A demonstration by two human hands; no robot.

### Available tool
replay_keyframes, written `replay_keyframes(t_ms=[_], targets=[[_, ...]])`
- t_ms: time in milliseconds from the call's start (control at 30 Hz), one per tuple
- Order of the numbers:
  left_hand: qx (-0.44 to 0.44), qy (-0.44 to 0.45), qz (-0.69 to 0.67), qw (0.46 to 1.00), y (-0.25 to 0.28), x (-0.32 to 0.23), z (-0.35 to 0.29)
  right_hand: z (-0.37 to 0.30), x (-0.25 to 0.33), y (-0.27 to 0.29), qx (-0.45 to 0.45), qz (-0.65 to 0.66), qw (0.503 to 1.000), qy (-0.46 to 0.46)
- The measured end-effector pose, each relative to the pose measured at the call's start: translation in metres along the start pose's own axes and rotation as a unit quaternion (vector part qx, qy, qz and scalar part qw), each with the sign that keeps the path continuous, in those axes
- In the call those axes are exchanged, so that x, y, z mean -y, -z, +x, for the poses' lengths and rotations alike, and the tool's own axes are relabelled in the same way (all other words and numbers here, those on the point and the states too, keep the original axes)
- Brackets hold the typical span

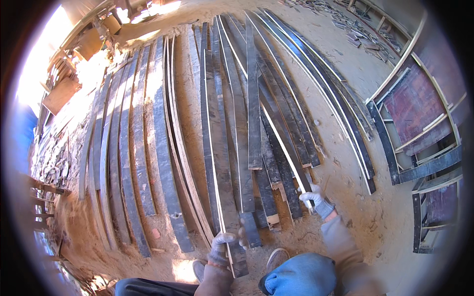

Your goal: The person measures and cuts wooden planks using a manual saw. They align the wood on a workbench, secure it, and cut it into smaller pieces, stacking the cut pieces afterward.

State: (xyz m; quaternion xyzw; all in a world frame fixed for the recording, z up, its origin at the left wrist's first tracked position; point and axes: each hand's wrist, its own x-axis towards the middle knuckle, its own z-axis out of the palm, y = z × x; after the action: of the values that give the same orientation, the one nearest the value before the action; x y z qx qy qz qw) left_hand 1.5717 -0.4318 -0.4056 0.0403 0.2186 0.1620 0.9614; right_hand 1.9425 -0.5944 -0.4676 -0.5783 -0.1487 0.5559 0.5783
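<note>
My left hand (221,246), in a pale work glove, closes around the near end of a long dark-faced plywood strip (239,261) with a pale edge. That end reaches back between my shoes. Farther right, my gloved right hand (318,200) grips the near end of another long plywood strip (282,143), which slants away to the far left across the pile. Several more dark strips (254,98) lie beneath and beside these two, some crossing one another. Part of each hand's grip is hidden by the strips.
On the left, a row of separate strips (132,187) lies on the sandy floor (385,217). More strips (340,113) rest to the right. Panelled wooden frames (414,108) stand at the far right. Wood scraps (355,29) are strewn at the back. A rounded blue cloth shape (303,276) covers the view between my forearms.
</note>
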Motion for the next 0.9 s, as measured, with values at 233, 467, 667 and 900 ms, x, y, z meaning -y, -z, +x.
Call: replay_keyframes(t_ms=[233, 467, 667, 900], targets=[[-0.019, -0.016, 0.068, 0.997, 0.006, 0.002, 0.006, -0.006, 0.021, -0.045, -0.205, -0.67, 0.709, -0.084], [-0.011, 0.003, 0.036, 0.999, -0.005, 0.003, 0.004, 0.045, 0.032, -0.162, -0.186, -0.592, 0.776, 0.113], [-0.011, -0.001, 0.024, 1.0, -0.007, -0.008, -0.006, 0.157, 0.033, -0.204, -0.197, -0.711, 0.675, 0.023], [-0.033, -0.008, 0.086, 0.996, 0.003, -0.018, -0.007, 0.13, 0.059, -0.189, -0.346, -0.779, 0.519, 0.062]])
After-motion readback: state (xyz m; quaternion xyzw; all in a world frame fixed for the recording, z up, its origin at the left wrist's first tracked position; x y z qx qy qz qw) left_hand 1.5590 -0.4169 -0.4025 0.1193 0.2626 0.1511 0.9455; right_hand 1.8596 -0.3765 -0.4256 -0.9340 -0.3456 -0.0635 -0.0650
